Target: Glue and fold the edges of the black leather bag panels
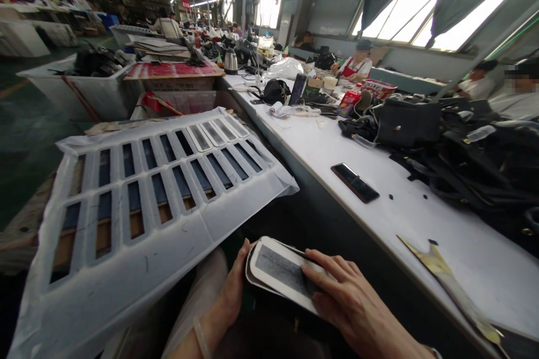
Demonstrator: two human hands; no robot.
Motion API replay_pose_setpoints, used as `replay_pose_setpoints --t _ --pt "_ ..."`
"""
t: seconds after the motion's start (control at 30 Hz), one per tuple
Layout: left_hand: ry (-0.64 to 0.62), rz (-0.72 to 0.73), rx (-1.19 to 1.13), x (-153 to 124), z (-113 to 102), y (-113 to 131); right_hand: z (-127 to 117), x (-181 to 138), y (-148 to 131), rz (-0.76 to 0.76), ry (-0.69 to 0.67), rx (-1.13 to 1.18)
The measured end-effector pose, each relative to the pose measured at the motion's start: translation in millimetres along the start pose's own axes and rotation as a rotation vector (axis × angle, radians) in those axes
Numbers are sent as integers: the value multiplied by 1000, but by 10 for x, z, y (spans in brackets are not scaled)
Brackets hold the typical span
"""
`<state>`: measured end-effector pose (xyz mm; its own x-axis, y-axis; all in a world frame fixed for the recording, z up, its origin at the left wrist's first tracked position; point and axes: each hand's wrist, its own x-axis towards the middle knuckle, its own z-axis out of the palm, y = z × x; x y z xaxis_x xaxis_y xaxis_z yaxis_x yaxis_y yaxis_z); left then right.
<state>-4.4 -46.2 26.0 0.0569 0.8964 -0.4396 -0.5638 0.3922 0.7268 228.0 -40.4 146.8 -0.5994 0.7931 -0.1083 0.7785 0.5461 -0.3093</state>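
In front of my lap is a rounded white panel with a grey rectangular middle (pixel 278 265), lying on a dark piece whose rim shows around the panel's left end. My left hand (pixel 232 286) grips the left end of this stack, its thumb along the side. Across the right part of the panel lies my right hand (pixel 351 297), the index finger pressing on the grey middle and the other fingers bent around the edge. The underside of the dark piece is hidden in shadow.
To the left, a white sheet with slots (pixel 168 196) carries several similar panels (pixel 213 133). On the white table (pixel 311 146) are a phone (pixel 355 182), a yellowish strip (pixel 446 277) and a heap of black bags (pixel 463 146). Other people sit across the table.
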Motion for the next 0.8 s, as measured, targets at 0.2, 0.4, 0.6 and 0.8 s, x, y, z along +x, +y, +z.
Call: replay_pose_setpoints --t 0.2,0.4,0.6,0.8 --pt "7 8 63 -28 11 48 -3 30 -50 -83 -18 234" --pt "-7 -36 -4 -6 -15 0 82 197 -186 -36 -9 288" --pt "15 -14 13 -21 13 13 16 347 -317 -50 -112 130" --pt "22 -8 35 -22 34 70 70 468 -345 -20 -84 128"
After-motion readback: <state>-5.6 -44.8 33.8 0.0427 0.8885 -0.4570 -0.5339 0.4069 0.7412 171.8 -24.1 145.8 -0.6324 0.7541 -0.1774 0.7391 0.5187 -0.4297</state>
